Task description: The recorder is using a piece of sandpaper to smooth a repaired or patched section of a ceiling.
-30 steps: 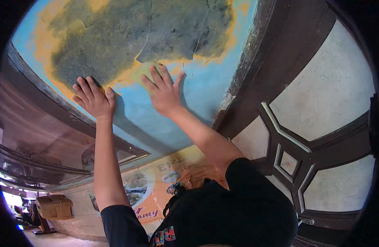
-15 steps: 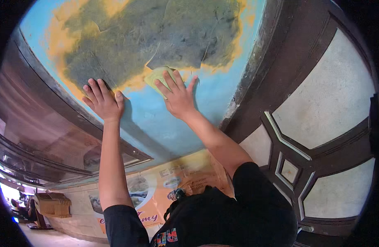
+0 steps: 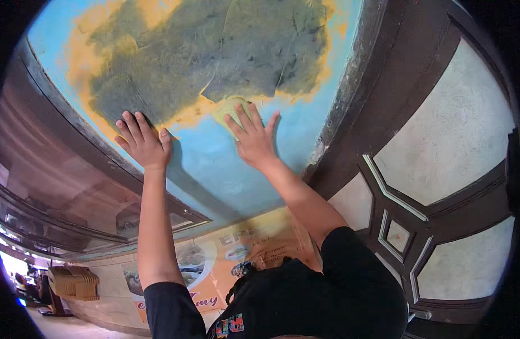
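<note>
The wall [image 3: 226, 181] in front of me is light blue, with a large dark grey patch [image 3: 175, 62] edged in orange-yellow. My right hand [image 3: 256, 140] lies with spread fingers over a pale yellow-green pad [image 3: 226, 116], pressing it to the wall at the patch's lower edge. Whether the pad is sandpaper or cloth I cannot tell. Thin cracks or raised edges run through the grey surface just above it. My left hand [image 3: 146, 146] rests flat and open against the wall at the patch's lower left corner, holding nothing.
A dark brown door [image 3: 441, 226] with pale panels stands to the right. On the left runs a dark-framed glass pane [image 3: 73, 186]. An orange printed poster [image 3: 215, 277] is on the lower wall. Stacked tan plastic items [image 3: 73, 282] appear at the lower left.
My right hand has slid a little right and down along the wall, carrying the pad with it. My left hand stays nearly in place.
</note>
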The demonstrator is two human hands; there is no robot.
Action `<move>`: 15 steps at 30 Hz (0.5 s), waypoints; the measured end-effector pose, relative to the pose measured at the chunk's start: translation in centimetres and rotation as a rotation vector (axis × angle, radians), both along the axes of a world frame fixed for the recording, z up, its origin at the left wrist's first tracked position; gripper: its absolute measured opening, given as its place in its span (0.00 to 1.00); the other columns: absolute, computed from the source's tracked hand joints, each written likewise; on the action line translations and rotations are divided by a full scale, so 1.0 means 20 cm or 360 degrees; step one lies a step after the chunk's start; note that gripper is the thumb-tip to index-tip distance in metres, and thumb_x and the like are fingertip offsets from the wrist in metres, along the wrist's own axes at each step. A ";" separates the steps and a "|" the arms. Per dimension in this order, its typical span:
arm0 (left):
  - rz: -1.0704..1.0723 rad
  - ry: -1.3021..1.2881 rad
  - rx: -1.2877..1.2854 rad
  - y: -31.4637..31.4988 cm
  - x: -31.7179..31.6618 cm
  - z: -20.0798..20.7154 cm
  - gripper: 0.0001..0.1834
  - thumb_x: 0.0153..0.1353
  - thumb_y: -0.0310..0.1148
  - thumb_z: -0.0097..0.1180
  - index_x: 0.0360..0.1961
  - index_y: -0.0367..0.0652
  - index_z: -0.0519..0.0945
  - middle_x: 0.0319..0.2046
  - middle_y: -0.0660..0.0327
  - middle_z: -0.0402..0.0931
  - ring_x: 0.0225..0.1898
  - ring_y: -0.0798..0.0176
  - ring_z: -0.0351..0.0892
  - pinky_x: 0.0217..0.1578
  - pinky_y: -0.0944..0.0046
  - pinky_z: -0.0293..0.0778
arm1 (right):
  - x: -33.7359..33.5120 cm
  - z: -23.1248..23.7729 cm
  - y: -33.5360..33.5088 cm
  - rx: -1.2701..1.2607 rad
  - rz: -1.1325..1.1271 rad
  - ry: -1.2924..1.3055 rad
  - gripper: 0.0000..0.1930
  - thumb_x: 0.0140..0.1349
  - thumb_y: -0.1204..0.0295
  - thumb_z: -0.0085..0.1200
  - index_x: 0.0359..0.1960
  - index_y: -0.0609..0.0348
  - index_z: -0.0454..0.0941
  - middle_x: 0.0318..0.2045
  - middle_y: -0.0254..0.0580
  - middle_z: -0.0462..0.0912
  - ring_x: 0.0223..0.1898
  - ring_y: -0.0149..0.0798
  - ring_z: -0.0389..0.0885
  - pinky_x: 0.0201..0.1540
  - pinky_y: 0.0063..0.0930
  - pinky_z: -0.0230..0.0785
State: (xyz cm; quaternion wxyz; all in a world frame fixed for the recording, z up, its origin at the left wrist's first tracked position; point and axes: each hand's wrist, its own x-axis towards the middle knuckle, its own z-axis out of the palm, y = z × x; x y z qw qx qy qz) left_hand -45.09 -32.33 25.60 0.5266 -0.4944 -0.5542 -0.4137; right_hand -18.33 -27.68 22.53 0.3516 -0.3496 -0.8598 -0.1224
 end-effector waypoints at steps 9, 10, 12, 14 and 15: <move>-0.0012 -0.0028 -0.0027 -0.04 -0.07 0.03 0.36 0.65 0.54 0.33 0.69 0.43 0.56 0.71 0.54 0.48 0.73 0.48 0.40 0.69 0.44 0.28 | -0.06 -0.01 -0.04 -0.0210 -0.0144 -0.0065 0.27 0.64 0.72 0.43 0.66 0.48 0.60 0.71 0.48 0.48 0.72 0.54 0.40 0.62 0.73 0.14; 0.0012 -0.0021 -0.0032 -0.04 -0.07 0.03 0.36 0.65 0.54 0.33 0.69 0.43 0.56 0.71 0.54 0.48 0.73 0.48 0.40 0.69 0.44 0.28 | -0.04 -0.02 -0.01 -0.0204 -0.0148 -0.0062 0.27 0.64 0.72 0.43 0.66 0.48 0.60 0.71 0.48 0.48 0.72 0.54 0.40 0.62 0.73 0.14; 0.0035 -0.0015 -0.0041 -0.05 -0.09 0.05 0.36 0.65 0.53 0.32 0.69 0.43 0.56 0.71 0.54 0.47 0.73 0.48 0.40 0.69 0.44 0.28 | -0.01 -0.01 0.06 0.0034 -0.0340 0.0931 0.28 0.60 0.70 0.47 0.65 0.42 0.62 0.71 0.45 0.50 0.72 0.54 0.43 0.61 0.77 0.19; 0.0010 0.0000 -0.0014 -0.06 -0.11 0.06 0.36 0.65 0.53 0.32 0.69 0.44 0.55 0.71 0.54 0.47 0.73 0.48 0.40 0.69 0.44 0.28 | -0.03 -0.01 0.04 0.0075 -0.0328 0.1015 0.29 0.61 0.70 0.47 0.66 0.43 0.62 0.70 0.45 0.51 0.71 0.54 0.44 0.62 0.76 0.19; 0.0004 -0.0003 -0.0019 -0.06 -0.13 0.07 0.36 0.65 0.53 0.32 0.69 0.44 0.55 0.71 0.54 0.47 0.73 0.48 0.40 0.69 0.44 0.28 | -0.03 -0.03 0.01 0.0062 -0.0192 0.0572 0.28 0.63 0.70 0.44 0.67 0.46 0.60 0.71 0.47 0.50 0.72 0.54 0.42 0.62 0.73 0.17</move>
